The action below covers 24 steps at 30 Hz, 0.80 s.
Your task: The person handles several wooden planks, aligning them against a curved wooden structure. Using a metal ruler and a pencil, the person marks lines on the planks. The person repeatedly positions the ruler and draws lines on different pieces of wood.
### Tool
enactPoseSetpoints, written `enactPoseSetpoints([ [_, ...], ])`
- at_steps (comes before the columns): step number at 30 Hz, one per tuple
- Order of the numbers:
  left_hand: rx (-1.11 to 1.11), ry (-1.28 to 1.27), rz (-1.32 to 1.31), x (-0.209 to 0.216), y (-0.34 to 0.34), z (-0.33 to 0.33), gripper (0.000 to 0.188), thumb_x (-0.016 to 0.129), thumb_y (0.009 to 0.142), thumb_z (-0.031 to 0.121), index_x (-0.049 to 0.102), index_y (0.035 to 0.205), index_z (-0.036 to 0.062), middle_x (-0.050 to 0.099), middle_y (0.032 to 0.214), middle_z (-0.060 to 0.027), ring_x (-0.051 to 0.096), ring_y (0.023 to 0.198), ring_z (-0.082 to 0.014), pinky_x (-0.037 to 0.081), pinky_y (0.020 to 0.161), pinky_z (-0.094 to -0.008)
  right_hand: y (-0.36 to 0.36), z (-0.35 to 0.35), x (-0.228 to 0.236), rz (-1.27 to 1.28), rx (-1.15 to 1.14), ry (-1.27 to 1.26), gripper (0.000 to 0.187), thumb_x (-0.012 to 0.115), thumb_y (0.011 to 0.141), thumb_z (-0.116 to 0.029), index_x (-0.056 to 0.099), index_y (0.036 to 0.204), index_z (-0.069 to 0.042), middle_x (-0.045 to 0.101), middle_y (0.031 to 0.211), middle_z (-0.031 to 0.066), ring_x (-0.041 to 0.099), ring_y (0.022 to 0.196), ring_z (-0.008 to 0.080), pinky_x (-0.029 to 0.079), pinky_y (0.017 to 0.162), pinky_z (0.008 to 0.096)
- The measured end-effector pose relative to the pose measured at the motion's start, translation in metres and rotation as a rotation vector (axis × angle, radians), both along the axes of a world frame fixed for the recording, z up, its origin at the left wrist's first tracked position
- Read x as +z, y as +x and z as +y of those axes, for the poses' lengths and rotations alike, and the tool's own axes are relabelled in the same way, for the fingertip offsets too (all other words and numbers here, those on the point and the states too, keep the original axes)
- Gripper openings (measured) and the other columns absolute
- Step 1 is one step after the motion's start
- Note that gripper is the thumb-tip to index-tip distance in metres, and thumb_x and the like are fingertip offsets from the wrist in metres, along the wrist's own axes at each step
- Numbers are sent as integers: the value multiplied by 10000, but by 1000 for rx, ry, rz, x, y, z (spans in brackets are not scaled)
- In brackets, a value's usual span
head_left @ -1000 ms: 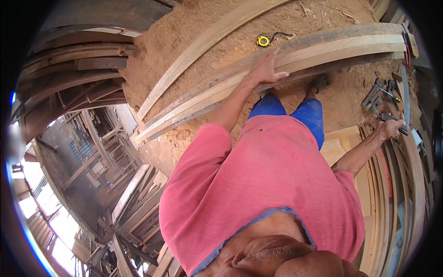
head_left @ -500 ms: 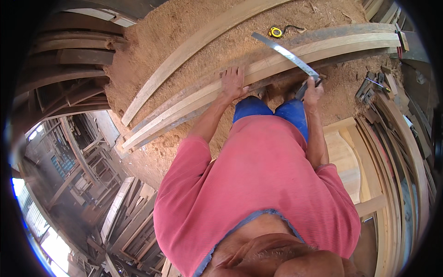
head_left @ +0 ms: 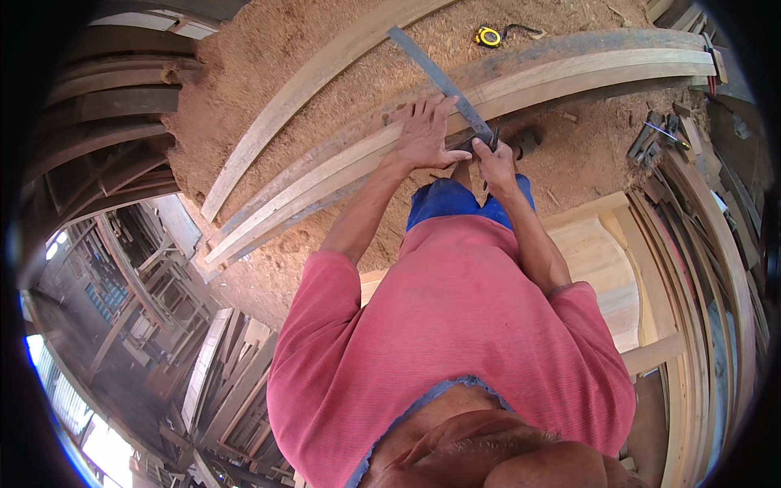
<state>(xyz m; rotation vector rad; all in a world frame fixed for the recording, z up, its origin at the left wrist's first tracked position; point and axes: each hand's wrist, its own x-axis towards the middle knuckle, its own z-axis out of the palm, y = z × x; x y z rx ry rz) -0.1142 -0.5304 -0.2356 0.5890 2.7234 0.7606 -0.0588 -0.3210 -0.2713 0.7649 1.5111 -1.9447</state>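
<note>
A curved pale wooden beam [head_left: 569, 80] runs across in front of me, with a second curved piece alongside it. Across it lies a try square, its long metal blade [head_left: 435, 71] pointing away to the upper left. My right hand [head_left: 496, 165] is closed around the dark handle end of the square, close to the beam's near edge. A thin dark stick-like thing also shows at those fingers; its kind is unclear. My left hand [head_left: 425, 137] lies flat on the beam just left of the blade, fingers stretched and thumb reaching toward the handle.
Another curved plank [head_left: 313, 88] lies farther off on sawdust-covered ground [head_left: 220, 122]. A yellow tape measure [head_left: 488, 37] rests beyond the beam. Several hand tools [head_left: 655, 138] lie at the right, near stacked boards [head_left: 708, 211]. More curved timbers [head_left: 122, 106] are piled at the left.
My right hand has brought the square leftward and down, from raised over the beam to lying across it beside my left hand. The left hand has shifted slightly, its thumb now near the handle.
</note>
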Motion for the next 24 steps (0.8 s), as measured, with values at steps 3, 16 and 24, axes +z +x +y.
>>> enactPoseSetpoints([
  [3, -78, -80, 4, -2, -3, 7, 1128, 906, 711, 548, 369, 1620, 152, 394, 1594, -261, 404, 1430, -482, 320, 1165, -638, -8, -11, -4, -5, -80, -15, 158, 708, 1048, -221, 713, 1010, -67, 590, 716, -48, 437, 525, 39, 303, 462, 254],
  [16, -36, -14, 104, -13, -5, 14, 736, 887, 681, 371, 701, 1389, 441, 455, 1593, -256, 481, 1357, -449, 361, 1119, -580, -16, -22, 3, 63, -219, 48, 119, 759, 994, -108, 694, 1070, -42, 605, 804, -60, 505, 624, 30, 402, 538, 235],
  [24, -5, -60, 132, -11, -4, 22, 755, 878, 687, 448, 678, 1414, 492, 457, 1592, -224, 471, 1354, -441, 353, 1117, -595, -13, -17, -17, 119, -265, 62, 138, 759, 986, -85, 692, 1095, -32, 601, 869, -69, 513, 698, 14, 415, 570, 213],
])
